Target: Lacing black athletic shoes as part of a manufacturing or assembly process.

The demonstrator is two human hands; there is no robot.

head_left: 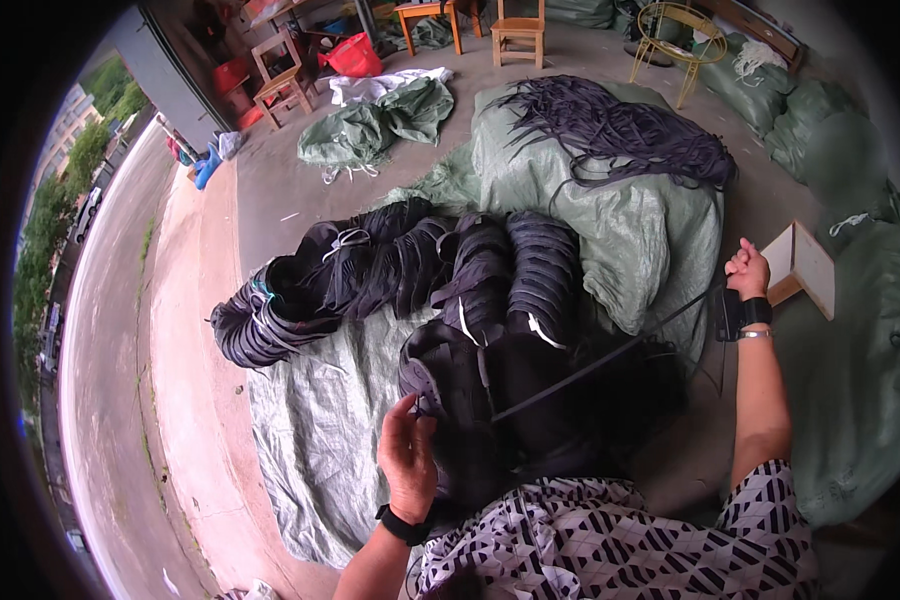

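My left hand [410,458] is closed in a pinch at the edge of a dark shoe upper [425,362] in front of me. Out to the right, my right hand [748,272] is raised in a closed grip on a long black lace [610,357]. That lace runs taut and slanting from the dark material in my lap up toward this hand. Beyond the upper lie nested rows of dark shoe uppers [544,265], some tied with white string. A heap of loose dark laces [620,130] rests on a green woven sack. Black material in my lap is too dark to make out.
A silvery-green sheet [315,430] lies under the rows. Stuffed green sacks [855,390] line the right side, near a small white-panelled wooden box [802,268]. Wooden chairs [518,38], a yellow wire chair [682,45] and a red bag [353,56] stand farther back.
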